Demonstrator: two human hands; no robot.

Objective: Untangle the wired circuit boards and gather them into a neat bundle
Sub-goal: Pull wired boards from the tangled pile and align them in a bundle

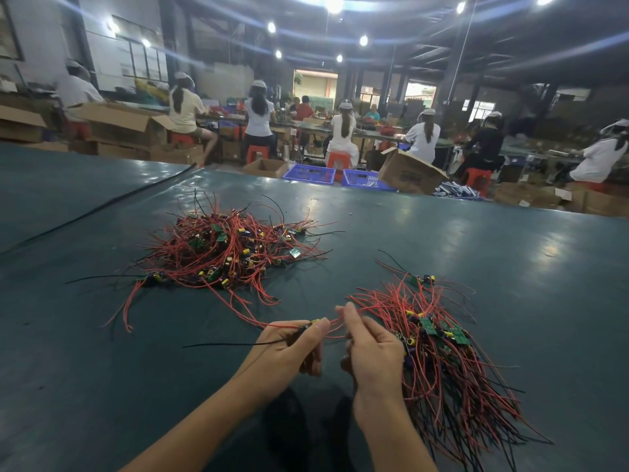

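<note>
Two grips in play, left grip [292, 349] and right grip [371, 352], with one wired board [311, 323] pinched between them. Two heaps on the desk [442, 233]: one tangled pile [224, 253] ahead of the left grip, one combed bundle [439, 352] just right of the right grip. Far beyond them, two blue baskets [309, 173] and seven capped workers [343, 126], backs turned.
</note>
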